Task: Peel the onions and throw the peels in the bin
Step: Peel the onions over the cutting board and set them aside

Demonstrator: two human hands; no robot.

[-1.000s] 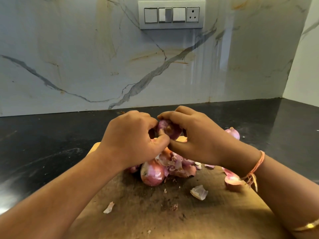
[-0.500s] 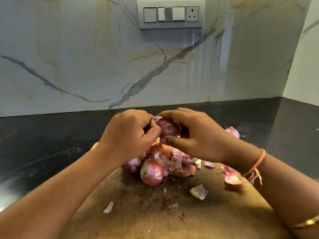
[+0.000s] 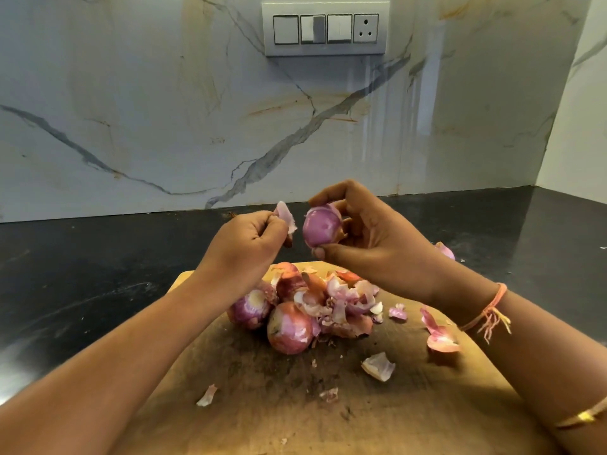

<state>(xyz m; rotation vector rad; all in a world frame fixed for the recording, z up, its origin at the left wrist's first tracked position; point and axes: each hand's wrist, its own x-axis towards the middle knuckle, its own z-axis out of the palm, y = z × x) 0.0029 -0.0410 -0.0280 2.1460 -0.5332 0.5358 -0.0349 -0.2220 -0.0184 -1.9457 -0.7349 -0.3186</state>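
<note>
Cutting board point(image 3: 410, 399): near edge cut off, left side under the left forearm point(image 3: 138, 353). Onion piece point(image 3: 445, 250) behind the right wrist point(image 3: 460, 284), mostly hidden.

The left hand point(image 3: 244, 243) is pulling away from the onion point(image 3: 322, 228), carrying a torn peel point(image 3: 285, 219). The right hand point(image 3: 368, 238) is lifting the onion, which is probably almost bare now.
</note>
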